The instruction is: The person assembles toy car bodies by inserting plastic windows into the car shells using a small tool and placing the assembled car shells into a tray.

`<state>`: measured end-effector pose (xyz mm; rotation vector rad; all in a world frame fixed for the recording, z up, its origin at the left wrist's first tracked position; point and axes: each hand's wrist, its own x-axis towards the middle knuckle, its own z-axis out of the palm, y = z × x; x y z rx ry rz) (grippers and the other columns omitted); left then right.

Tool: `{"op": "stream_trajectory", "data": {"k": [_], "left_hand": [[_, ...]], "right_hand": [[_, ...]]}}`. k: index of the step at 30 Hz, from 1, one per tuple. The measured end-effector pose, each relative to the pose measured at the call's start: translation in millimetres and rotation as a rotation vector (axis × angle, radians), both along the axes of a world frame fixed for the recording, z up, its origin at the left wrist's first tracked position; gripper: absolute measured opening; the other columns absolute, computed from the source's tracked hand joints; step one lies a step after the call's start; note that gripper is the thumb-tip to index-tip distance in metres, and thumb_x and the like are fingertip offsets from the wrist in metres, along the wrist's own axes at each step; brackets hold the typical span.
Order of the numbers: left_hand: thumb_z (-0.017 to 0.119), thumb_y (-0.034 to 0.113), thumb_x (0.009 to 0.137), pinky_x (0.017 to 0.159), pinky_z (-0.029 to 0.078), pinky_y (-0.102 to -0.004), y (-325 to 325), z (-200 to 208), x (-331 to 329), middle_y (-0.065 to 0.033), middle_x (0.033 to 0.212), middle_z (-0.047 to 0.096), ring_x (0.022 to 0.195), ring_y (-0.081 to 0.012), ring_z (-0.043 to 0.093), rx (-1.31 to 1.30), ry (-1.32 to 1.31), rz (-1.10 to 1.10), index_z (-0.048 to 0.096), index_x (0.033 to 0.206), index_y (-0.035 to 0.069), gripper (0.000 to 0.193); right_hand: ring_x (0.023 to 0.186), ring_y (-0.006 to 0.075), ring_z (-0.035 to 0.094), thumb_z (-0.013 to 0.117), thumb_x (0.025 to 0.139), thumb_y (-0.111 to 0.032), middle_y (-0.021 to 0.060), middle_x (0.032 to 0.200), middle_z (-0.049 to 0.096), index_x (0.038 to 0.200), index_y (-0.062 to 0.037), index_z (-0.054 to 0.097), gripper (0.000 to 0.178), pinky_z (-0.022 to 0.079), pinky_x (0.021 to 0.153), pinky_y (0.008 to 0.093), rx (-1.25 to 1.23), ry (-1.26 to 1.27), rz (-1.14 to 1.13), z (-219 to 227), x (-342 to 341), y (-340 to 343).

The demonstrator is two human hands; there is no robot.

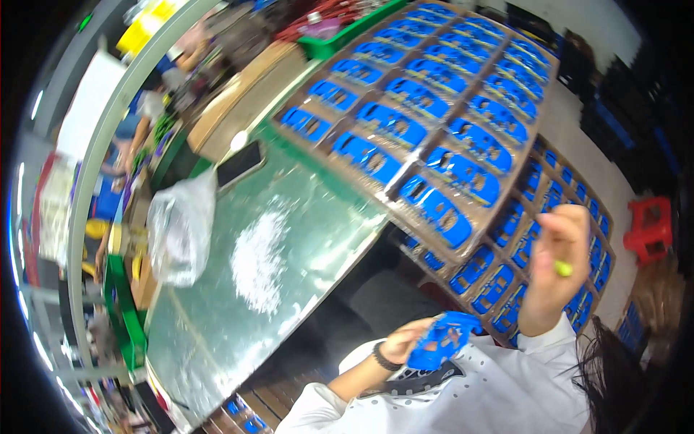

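Note:
A blue plastic shell (442, 343) with cut-out openings is gripped in my left hand (406, 341), close in front of my body. My right hand (557, 264) is raised at the right, its fingers curled round a small yellow-green piece (563, 268). Blur hides the exact kind of that piece. Just beyond my hands, a large clear-brown tray (405, 163) carries rows of similar blue shells (434, 210). Below it lies another tray (499, 249) with more of them. A heap of small white pieces (259, 264) is spread on the green tabletop (195, 354).
Left of the heap stands a clear plastic bag (182, 228), beside a phone (240, 165). A cardboard box (246, 98) and a green bin (354, 32) are at the back. A metal frame (101, 166) rises at the left. At the far right is a red stool (648, 229).

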<state>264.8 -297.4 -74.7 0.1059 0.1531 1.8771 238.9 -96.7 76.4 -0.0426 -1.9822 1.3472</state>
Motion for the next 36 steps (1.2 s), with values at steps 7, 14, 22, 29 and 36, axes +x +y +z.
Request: {"op": "stream_trajectory", "data": {"k": [7,14,22,29,36], "left_hand": [[0.065,0.040,0.066,0.064,0.046,-0.0406,-106.4,11.0,37.3,-0.0209,0.104,0.042,0.085,-0.0327,0.051,-0.215,0.199,0.735,0.041,0.110,0.011,0.058],[0.049,0.045,0.073,0.065,0.043,-0.0319,-130.8,24.0,56.7,-0.0184,0.093,0.050,0.077,-0.0226,0.053,-0.724,0.290,1.162,0.037,0.113,0.009,0.056],[0.042,0.022,0.080,0.066,0.046,-0.0243,-119.8,36.2,22.0,-0.0151,0.104,0.048,0.077,-0.0159,0.053,-1.066,0.517,1.203,0.024,0.124,0.003,0.051],[0.036,0.008,0.077,0.047,0.039,-0.0155,-114.5,21.4,-1.5,-0.0123,0.102,0.050,0.071,-0.0084,0.053,-1.116,0.574,1.154,0.005,0.132,0.007,0.063],[0.037,0.000,0.077,0.055,0.037,-0.0130,-110.8,42.9,-8.1,-0.0118,0.130,0.023,0.075,-0.0060,0.044,-1.057,0.495,1.077,0.002,0.132,0.008,0.066]], "right_hand": [[0.077,0.0273,0.051,0.060,0.070,-0.010,0.0122,0.082,0.048,0.083,-0.0023,0.056,0.016,0.041,0.067,0.0322,0.230,-0.294,0.571,-73.5,-105.0,-178.0],[0.080,0.0300,0.054,0.061,0.067,-0.010,0.0165,0.086,0.052,0.071,-0.0025,0.058,0.009,0.044,0.070,0.0367,0.544,-0.524,0.708,-112.3,-153.2,-215.3],[0.084,0.0349,0.051,0.056,0.070,-0.005,0.0211,0.088,0.054,0.083,0.0011,0.052,0.015,0.041,0.071,0.0381,0.558,-0.645,0.650,-97.1,-165.0,-198.4],[0.063,0.0208,0.055,0.042,0.076,-0.003,0.0106,0.081,0.056,0.106,0.0001,0.046,0.030,0.042,0.052,0.0303,0.238,-0.286,0.763,-111.2,-145.8,-187.7],[0.049,0.0042,0.045,0.050,0.075,-0.003,0.0072,0.070,0.058,0.088,0.0022,0.052,0.014,0.031,0.039,0.0147,-0.584,-0.930,1.193,-84.5,-99.7,-177.9]]}}
